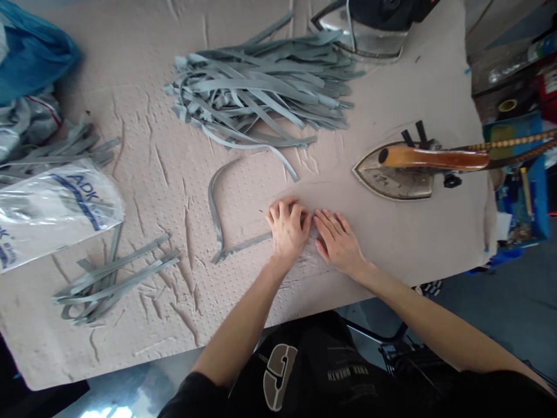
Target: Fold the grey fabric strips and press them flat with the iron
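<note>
A narrow grey fabric strip (212, 203) lies in a bend on the cloth-covered table, and its lower length runs under my left hand (288, 227). That hand is closed on the strip, its fingers curled down against the table. Just to the right, my right hand (340, 239) rests flat and open, fingers stretched out and side by side. Its fingertips are close to my left thumb; whether they touch the strip's end is hidden. Beyond both hands lies a large heap of similar grey strips (261, 87).
An iron (395, 174) with an orange-brown handle and braided cord stands to the right; another iron (361, 29) is at the back. Left are a smaller pile of strips (117, 278), a printed plastic bag (56, 209) and a blue bag (35, 52). The table cover (165, 145) is wrinkled.
</note>
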A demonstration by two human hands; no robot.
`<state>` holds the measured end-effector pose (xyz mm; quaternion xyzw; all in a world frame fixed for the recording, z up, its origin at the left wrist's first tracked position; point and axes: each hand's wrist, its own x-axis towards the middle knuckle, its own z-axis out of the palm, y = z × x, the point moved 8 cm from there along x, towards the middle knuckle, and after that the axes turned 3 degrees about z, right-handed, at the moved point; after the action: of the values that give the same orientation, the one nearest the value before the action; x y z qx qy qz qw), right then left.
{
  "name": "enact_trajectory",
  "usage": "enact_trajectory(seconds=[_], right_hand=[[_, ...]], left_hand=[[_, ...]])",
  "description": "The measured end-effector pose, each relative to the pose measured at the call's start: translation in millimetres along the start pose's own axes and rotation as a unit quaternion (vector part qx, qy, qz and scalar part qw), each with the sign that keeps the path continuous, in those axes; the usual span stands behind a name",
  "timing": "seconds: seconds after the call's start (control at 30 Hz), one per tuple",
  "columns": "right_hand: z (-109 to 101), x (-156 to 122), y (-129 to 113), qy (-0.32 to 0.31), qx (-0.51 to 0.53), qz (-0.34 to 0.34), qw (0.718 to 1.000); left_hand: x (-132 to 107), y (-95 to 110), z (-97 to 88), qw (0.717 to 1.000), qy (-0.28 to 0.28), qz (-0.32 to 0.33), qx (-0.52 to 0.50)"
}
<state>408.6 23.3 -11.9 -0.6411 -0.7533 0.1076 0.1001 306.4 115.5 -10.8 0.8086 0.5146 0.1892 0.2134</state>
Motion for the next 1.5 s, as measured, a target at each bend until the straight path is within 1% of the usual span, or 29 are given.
enact_trajectory(seconds=[0.1, 0.23, 0.33, 0.4, 0.43, 0.47, 0.53, 0.57, 0.6, 0.63, 0.67, 0.7, 0.73, 0.8, 0.83, 0.87, 0.9, 0.97, 1.07, 1.13, 1.2, 1.27, 1.33, 1.43, 1.5], right_hand=[[-3, -1, 3, -0.005, 0.008, 0.015, 1.0], [-5, -2, 3, 0.013, -0.013, 0.019, 1.0], [-7, 1, 3, -0.001, -0.024, 0.017, 1.0], [-19, 7, 6, -0.012, -0.018, 0.006, 1.0], [-31, 11, 9, -0.009, -0.014, -0.005, 1.0], [-48, 17, 13, 0.002, -0.013, -0.017, 1.0], [-92, 31, 31, 0.033, -0.028, -0.017, 0.999], [-115, 39, 46, 0.05, -0.052, 0.011, 0.997], [-136, 47, 65, 0.055, -0.086, 0.058, 0.993], [-153, 56, 83, 0.048, -0.126, 0.097, 0.986], [-165, 64, 100, 0.023, -0.168, 0.129, 0.977], [-172, 71, 119, -0.007, -0.2, 0.163, 0.966], [-173, 77, 137, -0.051, -0.217, 0.201, 0.954], [-167, 80, 170, -0.135, -0.218, 0.276, 0.926], [-161, 79, 181, -0.168, -0.212, 0.301, 0.915], [-156, 77, 187, -0.19, -0.206, 0.314, 0.907], [-152, 75, 187, -0.203, -0.202, 0.316, 0.904], [-145, 69, 175, -0.218, -0.193, 0.298, 0.909], [-133, 54, 139, -0.254, -0.173, 0.282, 0.909], [-124, 47, 114, -0.286, -0.172, 0.273, 0.902], [-115, 45, 97, -0.306, -0.174, 0.267, 0.897], [-110, 46, 89, -0.313, -0.181, 0.265, 0.894], [-107, 48, 87, -0.314, -0.188, 0.259, 0.894], [-105, 52, 85, -0.309, -0.197, 0.242, 0.898], [-103, 55, 81, -0.303, -0.202, 0.23, 0.902]], left_hand=[[0, 0, 1.5, 1.0, -0.008, -0.008, -0.011], [1, 0, 0.4, 1.0, -0.005, -0.016, -0.009], [2, 2, -0.7, 1.0, 0.0, -0.017, -0.01], [2, 2, -0.8, 1.0, 0.003, -0.016, -0.011], [1, 3, -0.7, 1.0, 0.006, -0.015, -0.011], [1, 3, -0.6, 1.0, 0.008, -0.014, -0.012], [1, 2, 0.0, 1.0, 0.013, -0.014, -0.014], [1, 2, 0.7, 1.0, 0.013, -0.015, -0.016], [1, 1, 1.7, 1.0, 0.01, -0.017, -0.019], [1, 1, 2.7, 1.0, 0.006, -0.02, -0.02], [1, 0, 3.6, 1.0, 0.002, -0.022, -0.021], [1, 0, 4.0, 1.0, 0.0, -0.021, -0.02], [1, 0, 4.1, 1.0, 0.0, -0.019, -0.018], [1, 1, 3.3, 1.0, 0.004, -0.013, -0.015], [1, 1, 2.9, 1.0, 0.007, -0.011, -0.014], [1, 2, 2.7, 1.0, 0.009, -0.01, -0.013], [1, 2, 2.6, 1.0, 0.011, -0.009, -0.011], [1, 2, 2.9, 1.0, 0.012, -0.008, -0.007], [0, 3, 4.1, 1.0, 0.006, -0.008, -0.01], [0, 3, 3.9, 1.0, 0.006, -0.008, -0.01], [0, 3, 2.9, 1.0, 0.008, -0.007, -0.008], [1, 3, 2.3, 1.0, 0.005, -0.007, -0.015], [1, 3, 2.6, 0.999, -0.005, -0.013, -0.031], [2, 0, 1.3, 0.999, -0.019, -0.022, -0.045], [2, -1, -2.5, 0.999, -0.017, -0.018, -0.041]])
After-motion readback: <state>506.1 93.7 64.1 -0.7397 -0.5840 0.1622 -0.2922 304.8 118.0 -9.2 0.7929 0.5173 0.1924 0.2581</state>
